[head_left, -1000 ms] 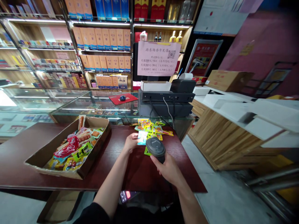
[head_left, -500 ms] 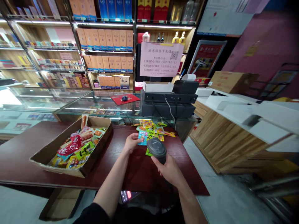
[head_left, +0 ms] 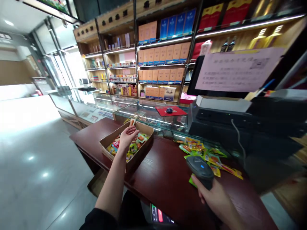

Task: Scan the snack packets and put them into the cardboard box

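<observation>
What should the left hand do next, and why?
Maybe the left hand should pinch one snack packet from the box. It appears right over the box, and I can't see anything in it. The right hand is busy holding the scanner near the snack pile, so the left seems the better hand for picking.

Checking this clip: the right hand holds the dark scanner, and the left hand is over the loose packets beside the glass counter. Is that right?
Not quite: the left hand is over the cardboard box, not the loose packets beside the glass counter; the head view shows it. The right hand does hold the dark scanner.
</observation>
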### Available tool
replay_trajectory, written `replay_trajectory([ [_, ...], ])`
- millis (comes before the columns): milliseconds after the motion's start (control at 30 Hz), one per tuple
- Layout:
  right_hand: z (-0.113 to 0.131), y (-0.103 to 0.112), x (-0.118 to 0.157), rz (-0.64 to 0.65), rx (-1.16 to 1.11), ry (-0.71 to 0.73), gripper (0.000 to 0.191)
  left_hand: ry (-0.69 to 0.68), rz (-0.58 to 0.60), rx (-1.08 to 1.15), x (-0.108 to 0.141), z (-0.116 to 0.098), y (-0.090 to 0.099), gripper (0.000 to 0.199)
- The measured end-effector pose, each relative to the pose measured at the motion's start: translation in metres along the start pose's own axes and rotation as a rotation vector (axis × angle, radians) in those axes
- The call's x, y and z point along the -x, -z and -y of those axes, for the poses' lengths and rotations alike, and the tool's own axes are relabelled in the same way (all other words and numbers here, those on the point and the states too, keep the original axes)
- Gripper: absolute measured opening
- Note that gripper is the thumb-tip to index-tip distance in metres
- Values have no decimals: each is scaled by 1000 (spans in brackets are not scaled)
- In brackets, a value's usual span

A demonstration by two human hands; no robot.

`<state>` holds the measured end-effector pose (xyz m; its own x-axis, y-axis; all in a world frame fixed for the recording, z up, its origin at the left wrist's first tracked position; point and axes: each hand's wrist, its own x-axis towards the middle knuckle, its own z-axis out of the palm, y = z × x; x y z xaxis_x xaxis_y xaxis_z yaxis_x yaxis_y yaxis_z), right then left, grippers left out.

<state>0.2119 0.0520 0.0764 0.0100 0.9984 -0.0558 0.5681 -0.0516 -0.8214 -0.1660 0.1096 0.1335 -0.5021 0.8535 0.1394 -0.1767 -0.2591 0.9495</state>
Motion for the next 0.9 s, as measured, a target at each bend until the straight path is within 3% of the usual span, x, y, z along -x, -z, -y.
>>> replay_trajectory([
  [100, 2, -1, -3, 26, 9, 22, 48, 29, -22, -12, 4, 6, 1, 60],
  [233, 9, 6, 4, -1, 4, 24, 46, 71, 62, 4, 12, 26, -24, 56],
  [400, 10, 26, 22, -120, 27, 20, 38, 145, 255, -45, 30, 61, -79, 53],
  [633, -17, 51, 45, -270, 13, 56, 35, 182, 620, -180, 78, 120, -162, 47],
  [767, -23, 59, 56, -330, -19, 37, 43, 78, 788, -429, 101, 138, -191, 38],
  [900, -26, 61, 63, -361, -40, -4, 46, -16, 843, -898, 114, 138, -198, 39],
])
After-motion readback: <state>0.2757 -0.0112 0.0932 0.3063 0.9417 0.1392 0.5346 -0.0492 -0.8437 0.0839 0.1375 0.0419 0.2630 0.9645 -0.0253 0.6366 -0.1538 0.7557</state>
